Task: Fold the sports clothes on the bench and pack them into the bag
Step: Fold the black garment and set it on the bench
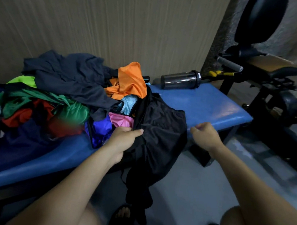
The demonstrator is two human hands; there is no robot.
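A heap of sports clothes (65, 90) lies on the blue bench (207, 106): dark grey, orange, green, red, pink, blue and light blue pieces. A black garment (160, 131) drapes over the bench's front edge and hangs toward the floor. My left hand (123, 139) grips a bunched part of this black garment at its left side. My right hand (205, 135) hovers just right of the garment above the bench edge, fingers loosely curled, holding nothing. No bag is clearly distinguishable in this view.
A dark transparent shaker bottle (180, 80) lies on its side at the back of the bench. Black gym equipment (272, 83) with a grey-handled bar stands to the right. A wood-panel wall (116, 19) rises behind. My sandalled feet are on the grey floor below.
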